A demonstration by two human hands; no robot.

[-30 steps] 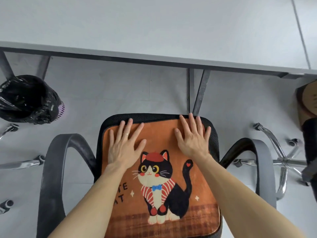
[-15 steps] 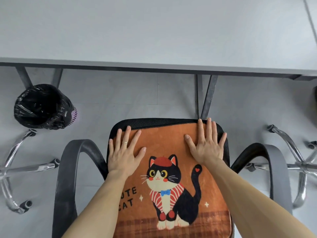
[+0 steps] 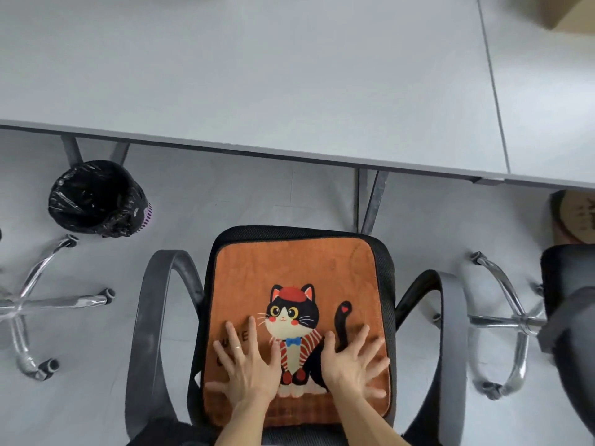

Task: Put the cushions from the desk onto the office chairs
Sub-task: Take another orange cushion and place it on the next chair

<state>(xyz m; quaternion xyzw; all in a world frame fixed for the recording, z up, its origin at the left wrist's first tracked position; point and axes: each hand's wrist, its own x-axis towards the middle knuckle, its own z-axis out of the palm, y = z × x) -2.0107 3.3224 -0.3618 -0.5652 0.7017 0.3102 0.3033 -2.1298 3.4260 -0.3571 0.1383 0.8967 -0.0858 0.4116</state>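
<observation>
An orange cushion (image 3: 296, 265) with a cartoon cat printed on it lies flat on the black mesh seat of an office chair (image 3: 384, 262) with grey armrests. My left hand (image 3: 246, 365) rests palm down on the cushion's near left part, fingers spread. My right hand (image 3: 352, 365) presses flat on the near right part, fingers spread too and slightly blurred. Neither hand grips anything. The grey desk (image 3: 257, 75) stretches across the top of the view beyond the chair.
A bin lined with a black bag (image 3: 96, 199) stands under the desk at left. Chrome chair bases sit at far left (image 3: 35, 304) and right (image 3: 508, 320). A second black chair (image 3: 570, 297) is at the right edge, with a brown cushion (image 3: 576, 220) beyond it. A cardboard box (image 3: 570, 11) sits on the desk's top right.
Both hands slid back along the cushion from its far edge to its near part, fingers spreading wider. The view pulled back and shows more of the desk.
</observation>
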